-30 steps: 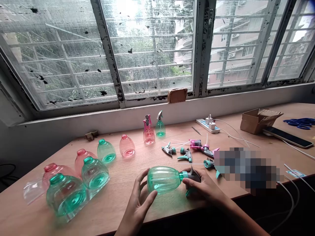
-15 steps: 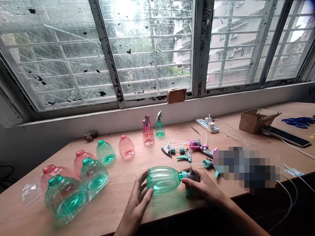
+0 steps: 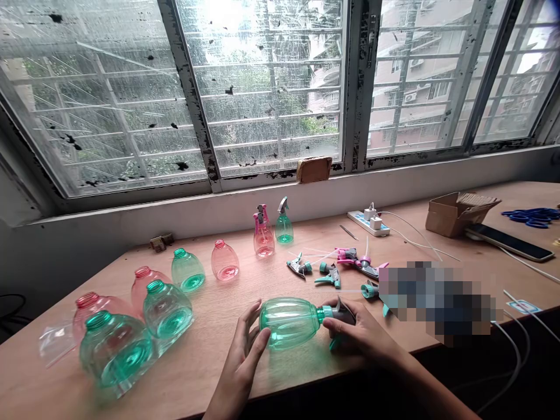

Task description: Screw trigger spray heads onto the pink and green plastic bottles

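Note:
A clear green spray bottle (image 3: 290, 322) lies sideways in the air just above the table's front edge. My left hand (image 3: 242, 353) is closed around its base, thumb in front and fingers behind. At the neck end, my right hand (image 3: 365, 333) grips the grey and green spray head (image 3: 342, 314), which sits on the bottle's mouth. How tightly the collar is screwed on cannot be seen. Beyond my hands lie loose green spray heads (image 3: 331, 275) and pink spray heads (image 3: 359, 262) with thin tubes.
Headless green bottles (image 3: 118, 350) and red bottles (image 3: 225, 261) stand at the left, near a clear plastic bag (image 3: 56, 344). Fitted red sprayers (image 3: 263, 236) and a green sprayer (image 3: 284, 224) are by the wall. Rightward are a power strip (image 3: 368, 223), cardboard box (image 3: 457, 214), phone (image 3: 510, 241) and cables.
The bottle's base has shifted very slightly left and down, with my left hand following it. My right hand stays on the spray head, nearly still.

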The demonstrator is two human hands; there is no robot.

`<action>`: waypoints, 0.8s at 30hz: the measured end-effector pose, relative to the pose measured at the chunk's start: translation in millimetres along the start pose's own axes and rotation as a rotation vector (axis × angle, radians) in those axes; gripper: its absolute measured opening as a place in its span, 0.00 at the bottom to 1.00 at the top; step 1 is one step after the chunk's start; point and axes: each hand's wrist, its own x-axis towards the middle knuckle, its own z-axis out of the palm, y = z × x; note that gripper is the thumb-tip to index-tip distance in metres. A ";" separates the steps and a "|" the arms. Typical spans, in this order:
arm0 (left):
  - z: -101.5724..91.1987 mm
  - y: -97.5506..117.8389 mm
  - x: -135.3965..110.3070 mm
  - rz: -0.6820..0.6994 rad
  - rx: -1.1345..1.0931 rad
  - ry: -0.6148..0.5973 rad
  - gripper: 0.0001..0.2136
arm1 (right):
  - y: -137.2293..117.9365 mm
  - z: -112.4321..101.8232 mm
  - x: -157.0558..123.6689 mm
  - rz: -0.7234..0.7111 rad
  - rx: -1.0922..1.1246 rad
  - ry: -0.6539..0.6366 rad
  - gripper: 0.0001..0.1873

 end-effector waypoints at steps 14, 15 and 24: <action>2.2 0.8 -3.5 0.068 0.039 0.038 0.19 | 1.8 -0.3 0.6 0.009 0.011 0.008 0.25; 1.7 0.1 -2.7 0.080 0.036 0.061 0.18 | 1.6 -0.2 0.4 0.009 0.018 0.005 0.25; 3.2 -6.6 -1.2 0.130 -0.065 0.090 0.28 | 0.0 0.3 0.3 0.014 0.053 -0.026 0.24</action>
